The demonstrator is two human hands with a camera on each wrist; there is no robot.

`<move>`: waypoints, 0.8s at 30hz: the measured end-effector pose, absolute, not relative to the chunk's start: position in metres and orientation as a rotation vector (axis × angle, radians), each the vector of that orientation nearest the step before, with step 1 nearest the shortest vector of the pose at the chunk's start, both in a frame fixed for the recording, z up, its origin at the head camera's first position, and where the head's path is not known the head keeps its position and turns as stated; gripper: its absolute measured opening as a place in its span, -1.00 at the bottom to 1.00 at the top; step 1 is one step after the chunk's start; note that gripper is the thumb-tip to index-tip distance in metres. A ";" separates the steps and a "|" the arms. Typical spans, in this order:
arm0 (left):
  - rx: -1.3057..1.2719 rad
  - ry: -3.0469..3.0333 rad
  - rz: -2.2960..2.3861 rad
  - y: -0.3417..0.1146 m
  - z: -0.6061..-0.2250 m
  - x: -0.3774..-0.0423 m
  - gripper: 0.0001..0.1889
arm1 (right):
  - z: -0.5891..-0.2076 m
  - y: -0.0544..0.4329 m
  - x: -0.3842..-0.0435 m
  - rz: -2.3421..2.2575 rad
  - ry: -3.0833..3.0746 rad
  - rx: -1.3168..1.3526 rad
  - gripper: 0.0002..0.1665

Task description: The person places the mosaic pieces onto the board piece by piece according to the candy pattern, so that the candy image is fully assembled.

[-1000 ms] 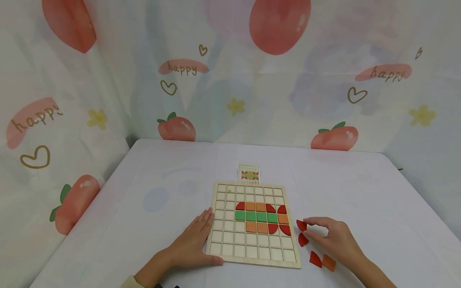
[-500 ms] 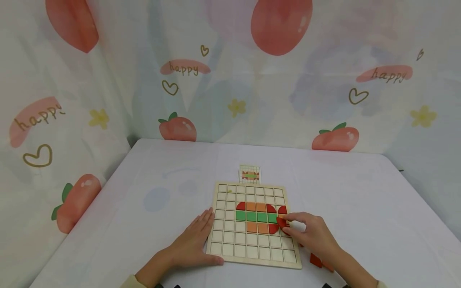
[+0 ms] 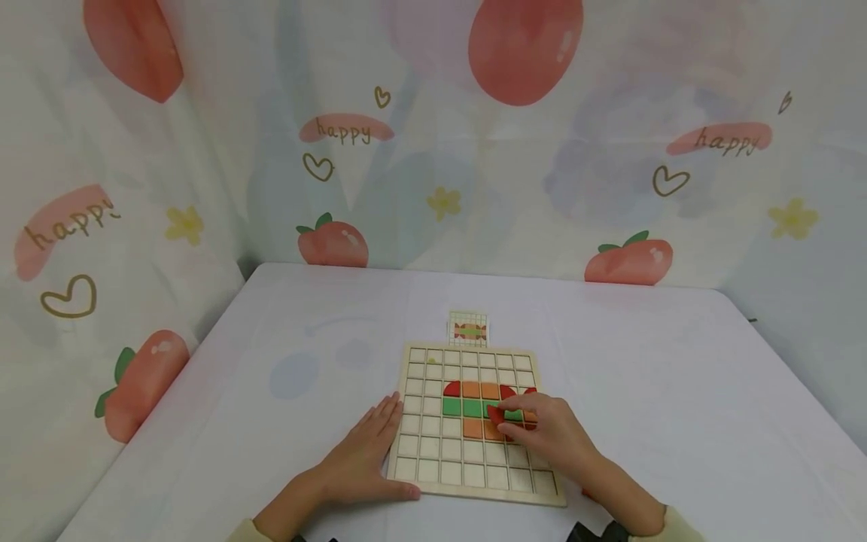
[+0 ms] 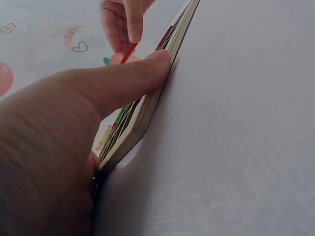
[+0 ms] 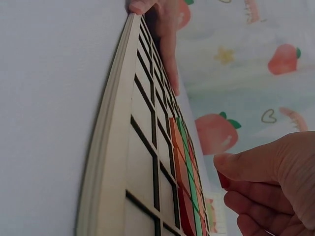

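Observation:
A square wooden grid board (image 3: pixel 440 472) lies on the white table, with red, orange and green tiles set in its middle and right cells. My left hand (image 3: pixel 362 455) rests along its left side, fingers straight, with the thumb (image 4: pixel 158 56) on the front edge at the corner. Over the tiles, my right hand (image 3: pixel 558 433) pinches a red quarter-round tile (image 3: pixel 495 415) between thumb and fingertips. The tile shows edge-on in the left wrist view, apart from the board. Several set tiles at the right are hidden behind the right hand.
Behind the board lies a small pattern card (image 3: pixel 468 330) printed with a candy-like figure. A loose red tile (image 3: pixel 588 494) peeks out beside the right forearm, which hides the others there. Printed cloth walls (image 3: pixel 406 165) enclose the table's back and sides.
My right hand has picked up a red tile from the table at the right and carried it left over the board. The left hand has stayed in place.

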State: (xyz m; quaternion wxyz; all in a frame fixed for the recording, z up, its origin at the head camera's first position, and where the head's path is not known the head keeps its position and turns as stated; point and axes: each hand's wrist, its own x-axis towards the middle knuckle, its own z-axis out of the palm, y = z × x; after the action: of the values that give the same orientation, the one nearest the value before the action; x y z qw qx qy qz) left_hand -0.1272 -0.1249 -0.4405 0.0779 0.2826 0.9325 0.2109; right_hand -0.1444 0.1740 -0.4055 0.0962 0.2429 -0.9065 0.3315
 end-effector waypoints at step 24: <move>0.850 2.792 0.623 -0.125 -0.441 -0.127 0.23 | -0.416 0.135 -0.152 0.973 -2.722 0.907 -0.74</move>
State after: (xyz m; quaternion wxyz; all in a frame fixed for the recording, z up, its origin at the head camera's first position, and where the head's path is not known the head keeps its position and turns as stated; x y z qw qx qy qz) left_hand -0.1269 -0.1249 -0.4408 0.0785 0.2839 0.9327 0.2080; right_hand -0.1521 0.1347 -0.4157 0.0558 0.2989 -0.8971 0.3207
